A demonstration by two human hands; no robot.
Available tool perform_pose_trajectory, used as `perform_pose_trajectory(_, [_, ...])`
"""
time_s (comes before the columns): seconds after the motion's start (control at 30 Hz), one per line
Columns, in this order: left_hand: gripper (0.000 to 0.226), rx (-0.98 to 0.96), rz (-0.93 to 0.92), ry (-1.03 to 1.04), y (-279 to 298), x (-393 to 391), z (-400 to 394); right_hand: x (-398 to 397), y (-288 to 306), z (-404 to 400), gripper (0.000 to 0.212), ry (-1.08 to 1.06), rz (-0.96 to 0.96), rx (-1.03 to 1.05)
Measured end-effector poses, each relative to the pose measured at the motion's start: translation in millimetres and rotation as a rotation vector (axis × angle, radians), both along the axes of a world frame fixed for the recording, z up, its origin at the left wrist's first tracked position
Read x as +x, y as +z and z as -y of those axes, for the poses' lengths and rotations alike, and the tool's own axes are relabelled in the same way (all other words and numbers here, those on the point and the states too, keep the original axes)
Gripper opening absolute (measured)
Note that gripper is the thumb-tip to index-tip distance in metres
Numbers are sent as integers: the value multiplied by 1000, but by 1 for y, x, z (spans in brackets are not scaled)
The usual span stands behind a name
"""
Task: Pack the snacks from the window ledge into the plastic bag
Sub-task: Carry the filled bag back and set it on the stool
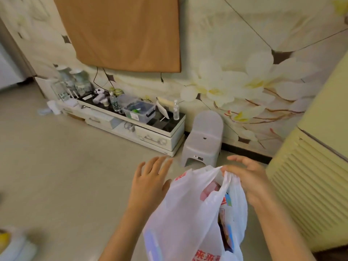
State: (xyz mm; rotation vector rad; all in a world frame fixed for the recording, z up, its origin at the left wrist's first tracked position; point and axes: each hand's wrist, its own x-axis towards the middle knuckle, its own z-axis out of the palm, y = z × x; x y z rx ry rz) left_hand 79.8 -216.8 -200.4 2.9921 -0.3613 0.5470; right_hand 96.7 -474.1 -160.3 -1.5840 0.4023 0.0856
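Observation:
A white plastic bag [188, 213] with red print hangs in front of me at the lower middle of the head view. Colourful snack packets [226, 219] show through its open mouth and thin wall. My right hand [246, 178] pinches the bag's two handles together at the top. To the bag's left, my left hand [150, 181] is flat with its fingers spread, its thumb beside the bag's side, and holds nothing. No window ledge is in view.
A low white TV cabinet [160, 136] with bottles and a clear storage box [139, 111] stands against the flowered wall. A grey plastic stool [204, 140] sits just beyond the bag. A pale yellow appliance [310, 176] fills the right side. Tiled floor lies to the left.

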Motion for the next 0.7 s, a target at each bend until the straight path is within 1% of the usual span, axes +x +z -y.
perform_pose_trajectory(0.17, [63, -1, -48, 46, -6, 96, -25, 95, -5, -27, 30, 55, -50, -7])
perform_pose_trajectory(0.23, [64, 8, -70, 48, -9, 134, -34, 133, -6, -36, 30, 46, -71, -24])
perform_pose_trajectory(0.37, [66, 8, -79, 28, -20, 221, -52, 219, -11, -51, 30, -25, -67, -14])
perform_pose_trajectory(0.53, [67, 6, -116, -17, -38, 349, -79, 332, -26, -67, 27, -144, -102, -38])
perform_pose_trajectory(0.7, [73, 11, -176, -111, -40, 466, -82, 422, -32, -70, 26, -273, -147, -57])
